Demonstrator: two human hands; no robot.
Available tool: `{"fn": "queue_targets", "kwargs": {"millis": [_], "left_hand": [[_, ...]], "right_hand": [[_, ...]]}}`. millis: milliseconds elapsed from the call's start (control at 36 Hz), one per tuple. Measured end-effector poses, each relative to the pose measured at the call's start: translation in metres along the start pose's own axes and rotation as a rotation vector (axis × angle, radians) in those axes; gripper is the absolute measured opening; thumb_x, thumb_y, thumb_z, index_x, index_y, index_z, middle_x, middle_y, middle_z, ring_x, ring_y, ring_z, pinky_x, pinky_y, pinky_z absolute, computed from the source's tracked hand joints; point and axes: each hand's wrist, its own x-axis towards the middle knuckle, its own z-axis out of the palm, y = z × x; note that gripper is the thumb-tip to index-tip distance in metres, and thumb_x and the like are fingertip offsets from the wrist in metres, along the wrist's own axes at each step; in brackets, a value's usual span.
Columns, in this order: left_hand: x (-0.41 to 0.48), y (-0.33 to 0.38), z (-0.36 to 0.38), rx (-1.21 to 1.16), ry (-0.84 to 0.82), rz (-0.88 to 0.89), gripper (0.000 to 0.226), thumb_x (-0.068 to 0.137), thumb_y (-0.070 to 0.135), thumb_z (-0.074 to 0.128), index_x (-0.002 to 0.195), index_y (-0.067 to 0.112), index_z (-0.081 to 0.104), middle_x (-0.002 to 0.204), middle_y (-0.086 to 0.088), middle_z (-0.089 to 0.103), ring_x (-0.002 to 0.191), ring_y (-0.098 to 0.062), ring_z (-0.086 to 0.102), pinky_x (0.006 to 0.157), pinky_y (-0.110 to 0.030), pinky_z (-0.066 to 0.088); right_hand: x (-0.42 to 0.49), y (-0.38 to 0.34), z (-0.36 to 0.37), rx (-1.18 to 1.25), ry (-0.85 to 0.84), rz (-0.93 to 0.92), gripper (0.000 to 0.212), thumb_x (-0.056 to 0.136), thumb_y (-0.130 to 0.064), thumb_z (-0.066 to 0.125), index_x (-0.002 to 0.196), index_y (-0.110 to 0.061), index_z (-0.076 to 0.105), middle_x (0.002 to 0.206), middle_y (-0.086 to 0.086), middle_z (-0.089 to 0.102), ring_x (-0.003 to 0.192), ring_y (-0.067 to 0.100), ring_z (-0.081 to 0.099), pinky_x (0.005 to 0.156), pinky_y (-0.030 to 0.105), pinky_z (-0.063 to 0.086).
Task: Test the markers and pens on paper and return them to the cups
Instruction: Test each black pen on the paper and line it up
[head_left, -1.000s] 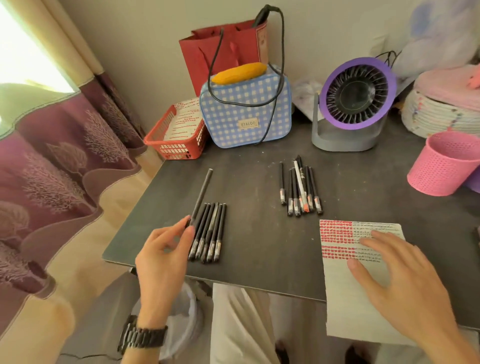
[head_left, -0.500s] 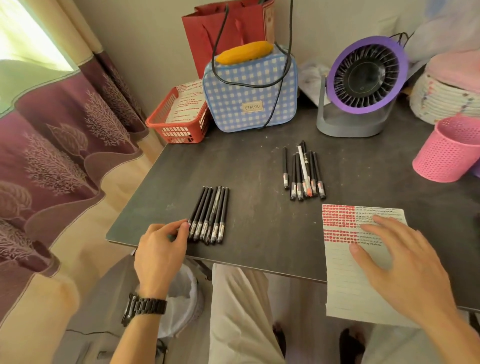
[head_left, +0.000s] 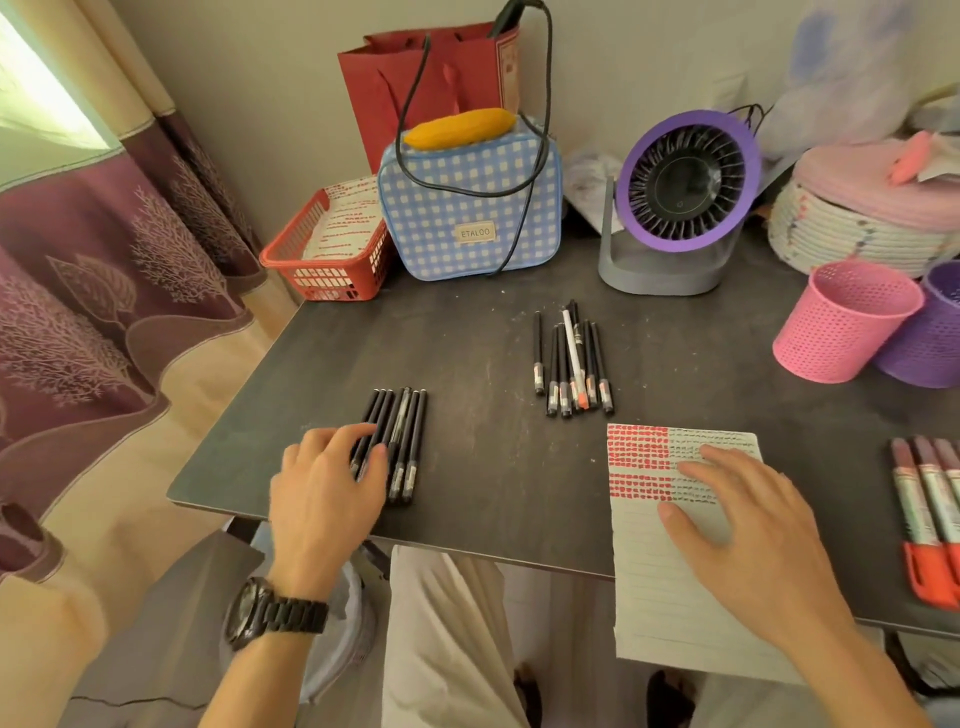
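Several black pens (head_left: 400, 436) lie side by side on the dark table (head_left: 493, 467) near its front left edge. My left hand (head_left: 327, 493) lies over their lower left ends, fingers spread and touching them. A second bunch of pens (head_left: 571, 358), one of them white, lies mid-table. My right hand (head_left: 748, 535) rests flat on a lined sheet of paper (head_left: 670, 613) marked with red and dark test strokes. A pink mesh cup (head_left: 844, 322) and a purple cup (head_left: 930, 332) stand at the right. Markers with red caps (head_left: 930, 514) lie at the right edge.
At the back stand a red basket (head_left: 327, 260) with papers, a blue checked bag (head_left: 467, 208) with a cable over it, a red paper bag (head_left: 436, 78), a purple fan (head_left: 680, 197) and a woven basket (head_left: 872, 228). A curtain (head_left: 104, 270) hangs left.
My left hand pulled the stray pen in with the left group and now lies over the pens' ends. My right hand has stayed on the paper. The camera tilted, showing the markers at right.
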Motion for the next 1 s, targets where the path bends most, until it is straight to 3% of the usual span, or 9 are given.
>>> {"fn": "queue_targets", "kwargs": {"millis": [139, 278, 444, 528, 583, 694, 778, 889, 1000], "left_hand": [[0.019, 0.064, 0.012, -0.073, -0.030, 0.211, 0.031, 0.094, 0.042, 0.061, 0.123, 0.033, 0.067, 0.119, 0.003, 0.064, 0.111, -0.028, 0.057, 0.086, -0.042, 0.051], [0.044, 0.115, 0.036, -0.076, -0.178, 0.319, 0.035, 0.098, 0.048, 0.050, 0.131, 0.038, 0.058, 0.127, 0.010, 0.057, 0.118, -0.016, 0.053, 0.083, -0.034, 0.053], [0.076, 0.150, 0.061, -0.035, -0.308, 0.160, 0.037, 0.100, 0.052, 0.043, 0.126, 0.028, 0.055, 0.123, 0.004, 0.058, 0.117, -0.022, 0.053, 0.080, -0.038, 0.049], [0.086, 0.155, 0.070, -0.025, -0.324, 0.103, 0.034, 0.098, 0.056, 0.046, 0.114, 0.028, 0.057, 0.118, 0.001, 0.056, 0.114, -0.024, 0.052, 0.075, -0.037, 0.044], [0.091, 0.154, 0.074, -0.069, -0.340, 0.050, 0.029, 0.096, 0.057, 0.049, 0.107, 0.031, 0.055, 0.115, 0.001, 0.056, 0.114, -0.024, 0.052, 0.077, -0.036, 0.044], [0.093, 0.149, 0.079, -0.086, -0.277, -0.019, 0.020, 0.096, 0.049, 0.048, 0.099, 0.031, 0.053, 0.112, -0.001, 0.056, 0.111, -0.027, 0.052, 0.078, -0.038, 0.044], [0.090, 0.148, 0.081, -0.040, -0.207, -0.001, 0.022, 0.097, 0.045, 0.047, 0.100, 0.024, 0.054, 0.110, -0.004, 0.057, 0.108, -0.029, 0.053, 0.074, -0.038, 0.041], [0.086, 0.147, 0.078, 0.028, -0.122, 0.038, 0.022, 0.098, 0.034, 0.050, 0.101, 0.014, 0.056, 0.104, -0.007, 0.059, 0.102, -0.032, 0.056, 0.068, -0.038, 0.040], [0.085, 0.146, 0.075, 0.212, -0.058, 0.116, 0.018, 0.095, 0.024, 0.054, 0.087, 0.009, 0.050, 0.093, -0.010, 0.061, 0.091, -0.033, 0.060, 0.059, -0.037, 0.038]], "right_hand": [[0.003, 0.003, -0.012, 0.027, -0.091, 0.039, 0.051, 0.091, -0.054, 0.060, 0.137, -0.031, 0.061, 0.154, -0.011, 0.042, 0.144, 0.011, 0.026, 0.121, 0.035, 0.023], [-0.002, 0.014, -0.017, 0.125, 0.167, -0.021, 0.046, 0.094, -0.050, 0.057, 0.117, -0.014, 0.075, 0.131, 0.002, 0.065, 0.128, 0.023, 0.054, 0.112, 0.027, 0.035], [-0.012, 0.030, -0.008, 0.093, 0.200, 0.017, 0.050, 0.082, -0.048, 0.054, 0.105, -0.011, 0.078, 0.124, 0.007, 0.070, 0.118, 0.032, 0.065, 0.102, 0.036, 0.040], [-0.012, 0.033, -0.006, 0.102, 0.219, 0.043, 0.027, 0.084, -0.032, 0.075, 0.103, -0.013, 0.079, 0.125, 0.003, 0.070, 0.119, 0.029, 0.064, 0.104, 0.038, 0.042], [-0.011, 0.034, -0.005, 0.100, 0.214, 0.051, 0.032, 0.075, -0.017, 0.089, 0.105, -0.013, 0.079, 0.126, 0.002, 0.069, 0.121, 0.025, 0.062, 0.107, 0.029, 0.038], [-0.015, 0.035, -0.001, 0.068, 0.199, 0.035, 0.041, 0.070, -0.016, 0.091, 0.108, -0.014, 0.077, 0.129, 0.000, 0.067, 0.125, 0.012, 0.050, 0.104, 0.024, 0.036], [-0.018, 0.037, 0.000, 0.078, 0.178, 0.053, 0.041, 0.073, -0.021, 0.090, 0.112, -0.018, 0.076, 0.133, -0.005, 0.065, 0.126, 0.014, 0.054, 0.103, 0.017, 0.034], [-0.017, 0.039, 0.003, 0.069, 0.172, 0.042, 0.041, 0.075, -0.023, 0.088, 0.113, -0.015, 0.075, 0.132, -0.002, 0.065, 0.125, 0.021, 0.059, 0.105, 0.023, 0.036], [-0.017, 0.040, 0.003, 0.062, 0.173, 0.048, 0.040, 0.078, -0.027, 0.086, 0.116, -0.018, 0.075, 0.134, -0.005, 0.064, 0.128, 0.018, 0.057, 0.107, 0.025, 0.041]]}}
